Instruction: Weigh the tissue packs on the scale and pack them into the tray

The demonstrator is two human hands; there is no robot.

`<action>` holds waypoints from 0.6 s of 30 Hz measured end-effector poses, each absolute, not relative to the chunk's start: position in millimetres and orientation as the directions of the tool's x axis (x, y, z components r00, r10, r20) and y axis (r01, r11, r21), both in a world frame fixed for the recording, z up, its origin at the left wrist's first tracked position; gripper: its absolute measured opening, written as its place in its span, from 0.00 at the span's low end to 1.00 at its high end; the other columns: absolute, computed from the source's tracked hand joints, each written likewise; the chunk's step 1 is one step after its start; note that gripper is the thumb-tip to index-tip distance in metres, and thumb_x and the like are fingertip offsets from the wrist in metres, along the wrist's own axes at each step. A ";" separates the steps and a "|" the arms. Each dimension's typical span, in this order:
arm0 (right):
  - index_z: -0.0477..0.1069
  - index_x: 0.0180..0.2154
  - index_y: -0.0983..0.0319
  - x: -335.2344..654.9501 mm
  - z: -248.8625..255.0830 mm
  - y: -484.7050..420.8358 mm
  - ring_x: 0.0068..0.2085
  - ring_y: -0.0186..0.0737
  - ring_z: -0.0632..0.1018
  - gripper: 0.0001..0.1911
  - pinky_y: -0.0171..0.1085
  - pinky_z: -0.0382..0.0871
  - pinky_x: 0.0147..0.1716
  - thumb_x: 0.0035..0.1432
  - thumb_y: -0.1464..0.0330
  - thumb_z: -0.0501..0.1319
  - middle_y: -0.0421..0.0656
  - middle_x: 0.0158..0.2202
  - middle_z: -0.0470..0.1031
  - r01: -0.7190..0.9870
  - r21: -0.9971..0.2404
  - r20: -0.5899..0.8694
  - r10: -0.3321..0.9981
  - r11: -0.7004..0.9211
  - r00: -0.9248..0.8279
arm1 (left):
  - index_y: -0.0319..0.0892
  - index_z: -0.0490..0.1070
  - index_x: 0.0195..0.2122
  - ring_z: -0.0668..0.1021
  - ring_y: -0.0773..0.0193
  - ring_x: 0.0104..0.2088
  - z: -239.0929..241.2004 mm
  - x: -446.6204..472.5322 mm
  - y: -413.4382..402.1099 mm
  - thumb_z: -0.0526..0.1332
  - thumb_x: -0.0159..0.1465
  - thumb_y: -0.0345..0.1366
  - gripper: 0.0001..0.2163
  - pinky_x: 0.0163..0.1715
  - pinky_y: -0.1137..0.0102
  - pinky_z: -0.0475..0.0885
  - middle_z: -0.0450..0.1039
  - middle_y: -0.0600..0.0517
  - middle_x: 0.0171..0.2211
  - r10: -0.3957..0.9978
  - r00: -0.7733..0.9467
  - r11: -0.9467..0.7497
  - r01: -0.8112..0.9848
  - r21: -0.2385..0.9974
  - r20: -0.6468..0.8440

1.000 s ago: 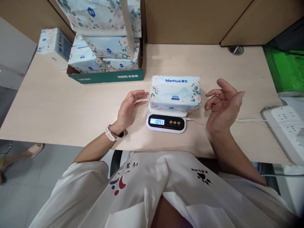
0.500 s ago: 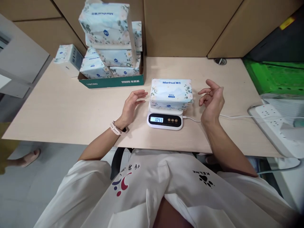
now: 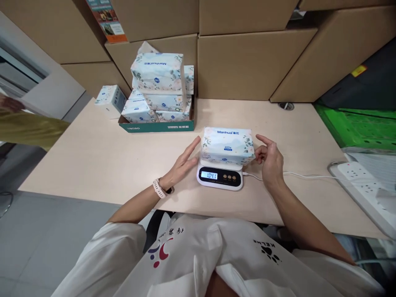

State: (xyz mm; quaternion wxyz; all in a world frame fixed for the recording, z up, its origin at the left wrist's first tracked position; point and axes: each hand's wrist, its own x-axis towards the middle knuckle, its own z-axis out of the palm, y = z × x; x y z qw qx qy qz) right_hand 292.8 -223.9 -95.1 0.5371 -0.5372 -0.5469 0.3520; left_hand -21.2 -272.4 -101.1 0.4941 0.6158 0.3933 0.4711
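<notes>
A pack of Manhua tissues point(image 3: 228, 144) lies on a small white kitchen scale point(image 3: 220, 177) whose display reads 104.1. My left hand point(image 3: 182, 165) is open, fingers stretched toward the pack's left end, just short of touching it. My right hand point(image 3: 268, 159) is at the pack's right end with its fingers apart and loosely curled, its fingertips at or very near the wrapper. Neither hand grips anything. A pale watch sits on my left wrist.
A green tray-box point(image 3: 157, 125) stacked with more tissue packs stands at the back left, one loose pack point(image 3: 110, 99) beside it. Cardboard boxes point(image 3: 247, 62) wall the desk's back. The scale's white cable point(image 3: 309, 176) runs right to a power strip point(image 3: 361, 177). A person's olive sleeve point(image 3: 27, 128) shows at left.
Both hands have closed in on the tissue pack from either side. My left fingers have straightened. The view has tilted up, showing more of the cardboard boxes.
</notes>
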 end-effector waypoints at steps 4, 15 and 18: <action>0.79 0.59 0.60 295.6 -101.7 -223.7 0.27 0.36 0.68 0.39 0.37 0.65 0.30 0.72 0.38 0.49 0.34 0.24 0.69 0.265 -0.948 0.216 0.969 0.177 0.124 | 0.60 0.56 0.80 0.47 0.47 0.84 -101.5 -17.9 -275.3 0.62 0.73 0.59 0.37 0.84 0.46 0.42 0.44 0.55 0.84 0.936 0.308 -0.185 0.027 0.982 0.168; 0.69 0.70 0.58 239.7 -61.5 -228.8 0.34 0.39 0.77 0.39 0.39 0.70 0.35 0.71 0.40 0.58 0.37 0.31 0.78 0.239 -0.951 0.159 0.972 0.199 -0.174 | 0.53 0.68 0.73 0.57 0.46 0.82 -75.4 -12.3 -274.4 0.65 0.70 0.60 0.34 0.82 0.51 0.52 0.58 0.49 0.81 0.969 -0.043 -0.246 -0.159 0.956 0.242; 0.60 0.76 0.64 200.3 -32.8 -223.8 0.36 0.41 0.79 0.46 0.41 0.72 0.39 0.71 0.40 0.57 0.39 0.34 0.79 0.259 -0.942 0.108 0.924 0.214 -0.368 | 0.50 0.73 0.68 0.65 0.46 0.79 -58.4 -26.9 -281.1 0.64 0.70 0.58 0.29 0.78 0.54 0.62 0.68 0.49 0.76 0.921 -0.326 -0.273 -0.158 0.949 0.211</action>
